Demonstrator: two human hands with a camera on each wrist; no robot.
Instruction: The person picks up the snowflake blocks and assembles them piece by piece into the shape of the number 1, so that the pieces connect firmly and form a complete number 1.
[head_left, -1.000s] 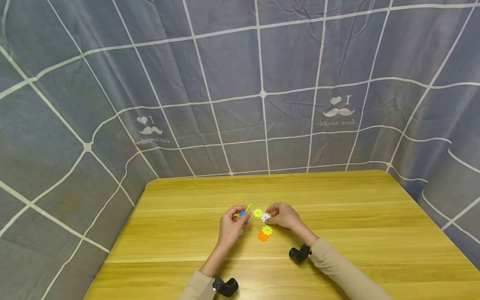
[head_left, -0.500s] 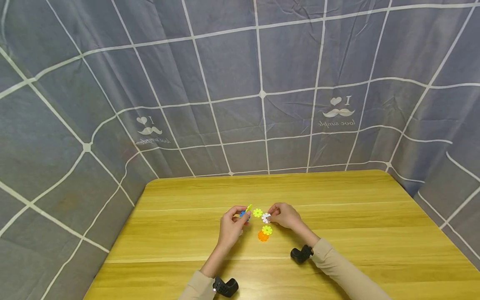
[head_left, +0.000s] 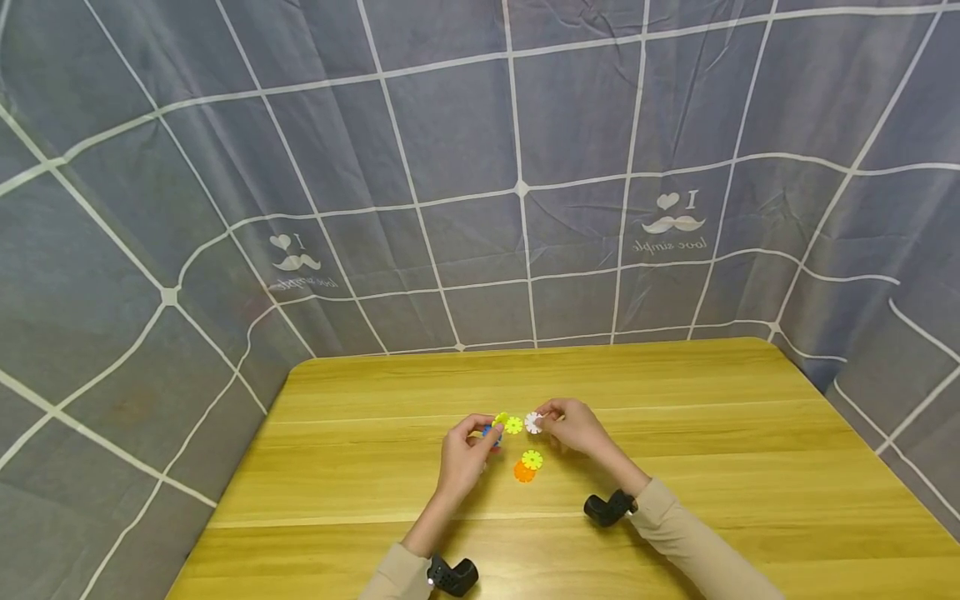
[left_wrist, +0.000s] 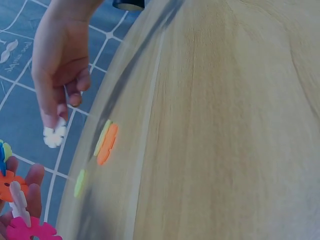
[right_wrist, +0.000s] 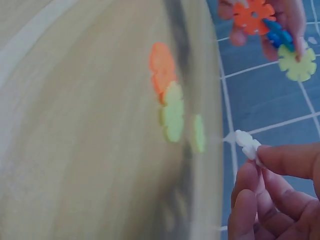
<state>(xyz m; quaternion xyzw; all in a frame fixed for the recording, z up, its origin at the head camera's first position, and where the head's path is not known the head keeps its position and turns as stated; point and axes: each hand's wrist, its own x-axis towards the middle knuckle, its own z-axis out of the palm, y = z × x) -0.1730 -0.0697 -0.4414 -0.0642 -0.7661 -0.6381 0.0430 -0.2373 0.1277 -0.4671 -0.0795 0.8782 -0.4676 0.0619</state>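
My left hand (head_left: 461, 458) holds a string of interlocking notched plastic discs. In the left wrist view a pink disc (left_wrist: 31, 230), a white disc (left_wrist: 19, 202) and an orange disc (left_wrist: 7, 184) slot into one another. Farther along, the right wrist view has a blue disc (right_wrist: 278, 36) and a yellow-green disc (right_wrist: 298, 65) at the fingertips. Between thumb and fingers, my right hand (head_left: 576, 427) pinches a single white disc (right_wrist: 245, 142), raised above the table and apart from the string. The left palm is partly hidden.
On the wooden table (head_left: 360, 483) lie a yellow-green disc (head_left: 513, 426) between the hands and, nearer, another yellow-green disc (head_left: 532, 459) overlapping an orange disc (head_left: 523, 473). A grey curtain (head_left: 465, 250) with white lines hangs behind the far edge.
My right hand has lifted the white disc slightly up and away. In the left hand, the yellow-green disc has turned from edge-on to show more of its face.
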